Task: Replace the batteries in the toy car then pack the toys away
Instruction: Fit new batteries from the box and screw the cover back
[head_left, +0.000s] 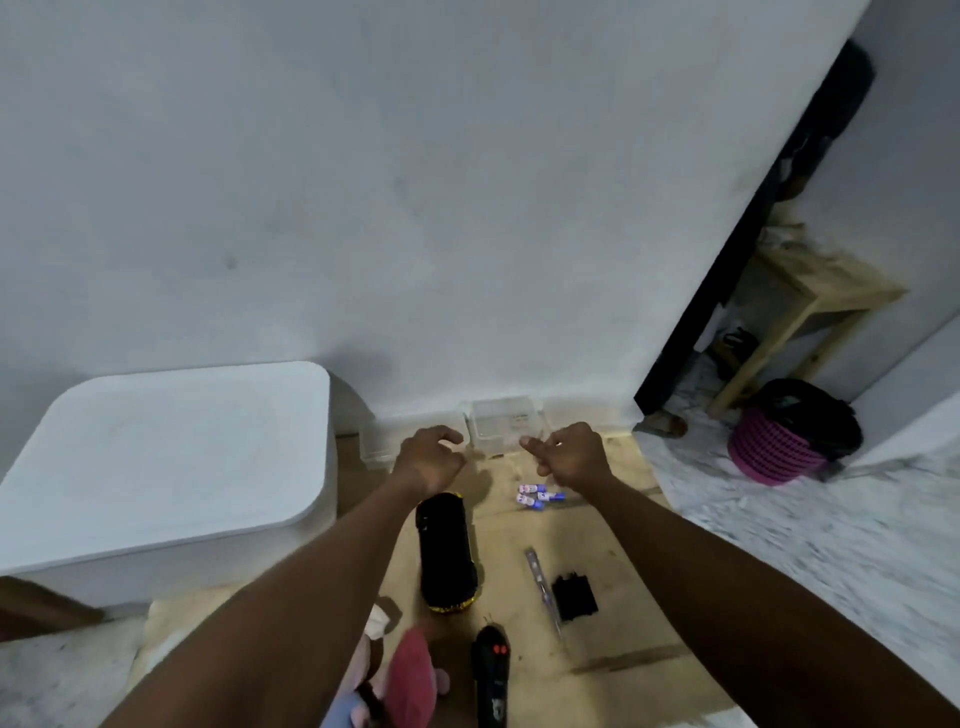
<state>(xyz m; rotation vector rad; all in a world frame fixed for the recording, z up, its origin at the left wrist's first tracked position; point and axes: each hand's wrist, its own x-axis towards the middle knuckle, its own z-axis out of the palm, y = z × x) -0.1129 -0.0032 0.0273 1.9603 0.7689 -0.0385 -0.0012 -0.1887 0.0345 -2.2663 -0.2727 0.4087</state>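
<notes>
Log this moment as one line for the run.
left hand: loosely curled, empty | right hand: curled, grip unclear | toy car, batteries, screwdriver: lying untouched

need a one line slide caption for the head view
Left hand and right hand reach over the toy car, batteries and a thin tool on the floor.

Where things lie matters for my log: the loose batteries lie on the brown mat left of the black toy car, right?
Not quite: the head view shows the loose batteries lying on the brown mat right of the black toy car, not left.
</notes>
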